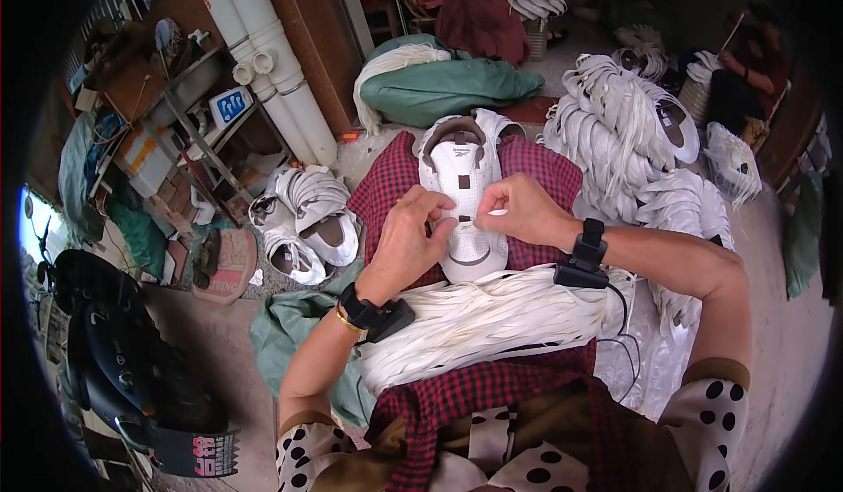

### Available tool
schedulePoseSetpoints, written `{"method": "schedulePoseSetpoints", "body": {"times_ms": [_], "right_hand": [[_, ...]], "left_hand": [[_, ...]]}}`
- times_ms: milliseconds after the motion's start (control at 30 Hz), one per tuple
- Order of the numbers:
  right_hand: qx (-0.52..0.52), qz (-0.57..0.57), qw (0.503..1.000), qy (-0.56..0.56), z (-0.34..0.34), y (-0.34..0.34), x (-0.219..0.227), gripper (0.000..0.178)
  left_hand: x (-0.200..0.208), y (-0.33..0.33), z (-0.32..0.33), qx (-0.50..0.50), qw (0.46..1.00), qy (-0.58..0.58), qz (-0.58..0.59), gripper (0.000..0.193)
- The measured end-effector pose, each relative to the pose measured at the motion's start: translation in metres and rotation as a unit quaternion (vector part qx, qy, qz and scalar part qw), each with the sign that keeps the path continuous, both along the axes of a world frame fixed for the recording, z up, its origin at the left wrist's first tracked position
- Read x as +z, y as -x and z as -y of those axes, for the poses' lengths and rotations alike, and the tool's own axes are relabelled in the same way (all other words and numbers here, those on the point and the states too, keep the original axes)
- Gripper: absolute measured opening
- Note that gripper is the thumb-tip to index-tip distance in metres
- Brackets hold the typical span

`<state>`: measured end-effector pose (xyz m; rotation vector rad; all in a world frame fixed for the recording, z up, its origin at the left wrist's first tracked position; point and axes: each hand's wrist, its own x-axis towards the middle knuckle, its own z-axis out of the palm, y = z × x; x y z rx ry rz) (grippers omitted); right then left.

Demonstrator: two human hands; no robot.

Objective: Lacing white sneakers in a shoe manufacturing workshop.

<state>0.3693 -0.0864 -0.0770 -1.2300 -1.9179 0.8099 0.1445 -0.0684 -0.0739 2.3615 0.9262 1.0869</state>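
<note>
A white shoe upper (475,176) with brown lining lies on my lap, over red-and-black checked cloth, its toe toward me. My left hand (411,236) is closed at the left edge of the shoe's throat, thumb and fingertips pinching it. On the other side, my right hand (529,215) hovers over the throat with thumb and forefinger pressed together. A small white bit shows at that pinch, too small to name. Nearer me, a thick bundle of white laces (492,321) lies across my lap. Another white upper (499,123) is partly hidden behind the first.
White shoe uppers (303,220) sit on the floor at left; large piles of them (606,132) stand at right. Green sacks (448,88) lie ahead. A dark scooter (123,360) is at near left, a cluttered shelf (189,97) at far left. Two people sit farther back.
</note>
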Motion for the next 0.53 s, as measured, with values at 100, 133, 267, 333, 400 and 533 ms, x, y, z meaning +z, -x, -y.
{"method": "schedulePoseSetpoints", "body": {"times_ms": [100, 133, 267, 333, 400, 533], "right_hand": [[-0.026, 0.063, 0.997, -0.029, 0.004, -0.001, 0.010, 0.013], [-0.024, 0.064, 0.997, -0.027, 0.003, 0.002, 0.009, 0.013], [-0.047, 0.048, 0.996, -0.064, 0.000, 0.012, 0.009, 0.017], [-0.043, 0.087, 0.993, -0.071, -0.001, 0.011, 0.013, 0.017], [-0.034, 0.104, 0.988, -0.105, 0.001, 0.011, 0.016, 0.015], [0.010, 0.181, 0.970, -0.163, -0.001, 0.015, 0.012, 0.015]], "left_hand": [[-0.002, 0.002, -0.007, -0.025, 1.000, -0.018, -0.008, 0.022], [-0.002, 0.002, -0.009, -0.023, 1.000, -0.016, -0.007, 0.022], [-0.002, 0.003, -0.015, -0.049, 0.998, 0.032, 0.008, 0.021], [-0.004, 0.005, -0.015, -0.056, 0.998, 0.030, 0.007, 0.021], [-0.006, 0.005, -0.014, -0.061, 0.998, 0.013, 0.020, 0.020], [-0.003, 0.004, -0.013, -0.062, 0.998, 0.018, -0.004, 0.020]]}}
